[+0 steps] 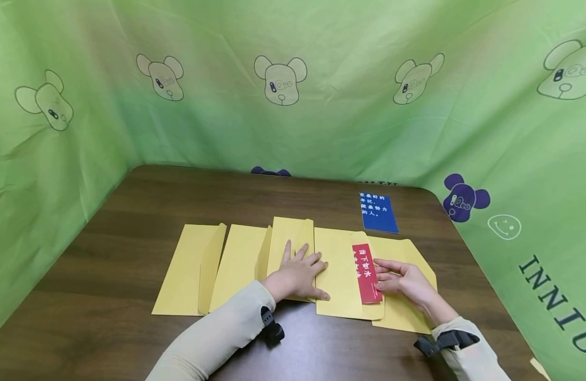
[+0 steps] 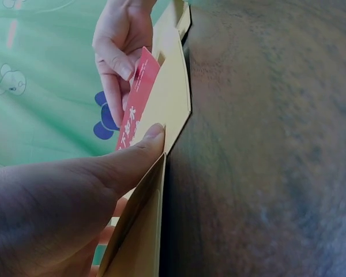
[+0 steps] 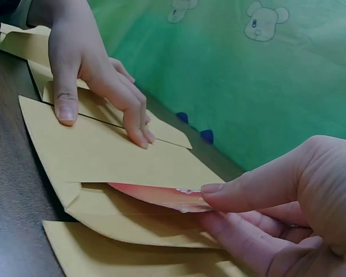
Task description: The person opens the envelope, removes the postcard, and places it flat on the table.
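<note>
A red card [image 1: 367,275] with white writing sits partly inside the mouth of a yellow envelope [image 1: 338,270], the fourth from the left. My right hand [image 1: 407,283] pinches the card's outer edge between thumb and fingers, seen closely in the right wrist view. Fingers spread, my left hand [image 1: 300,272] presses on the third envelope [image 1: 289,233] and the near left part of the fourth. The left thumb [image 2: 154,131] lies on the fourth envelope's paper. How far the card reaches inside is hidden.
Two more envelopes lie at the left, the outermost envelope [image 1: 181,270] with its flap on the right side. A fifth envelope [image 1: 407,312] lies partly under the fourth. Behind them is a blue card [image 1: 378,212] on the brown table [image 1: 107,238]. Green curtains surround the table.
</note>
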A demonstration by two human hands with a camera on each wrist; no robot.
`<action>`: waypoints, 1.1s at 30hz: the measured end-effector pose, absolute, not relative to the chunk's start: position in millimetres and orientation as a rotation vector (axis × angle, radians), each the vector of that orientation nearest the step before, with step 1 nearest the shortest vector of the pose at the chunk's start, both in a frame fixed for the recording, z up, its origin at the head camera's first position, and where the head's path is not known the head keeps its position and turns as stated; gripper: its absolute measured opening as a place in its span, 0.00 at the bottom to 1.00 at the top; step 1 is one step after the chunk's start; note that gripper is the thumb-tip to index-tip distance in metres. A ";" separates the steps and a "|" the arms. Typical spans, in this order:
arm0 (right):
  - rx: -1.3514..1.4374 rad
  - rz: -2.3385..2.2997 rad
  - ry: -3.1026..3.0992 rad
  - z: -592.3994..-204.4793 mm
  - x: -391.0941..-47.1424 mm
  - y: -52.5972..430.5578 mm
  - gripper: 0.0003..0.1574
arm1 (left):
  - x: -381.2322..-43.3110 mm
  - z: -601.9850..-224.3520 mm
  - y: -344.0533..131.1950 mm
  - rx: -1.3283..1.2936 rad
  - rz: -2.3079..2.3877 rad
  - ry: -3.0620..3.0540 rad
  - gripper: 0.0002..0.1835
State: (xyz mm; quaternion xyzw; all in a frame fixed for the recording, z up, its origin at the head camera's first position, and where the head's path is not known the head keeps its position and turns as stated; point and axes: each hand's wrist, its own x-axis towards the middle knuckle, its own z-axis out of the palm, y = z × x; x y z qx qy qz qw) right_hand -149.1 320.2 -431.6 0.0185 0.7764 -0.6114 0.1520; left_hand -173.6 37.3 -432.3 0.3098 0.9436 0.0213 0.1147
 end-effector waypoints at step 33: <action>0.174 -1.794 2.359 -434.1 -131.7 318.3 0.38 | -174.7 -433.8 38.4 0.901 0.058 2.763 0.43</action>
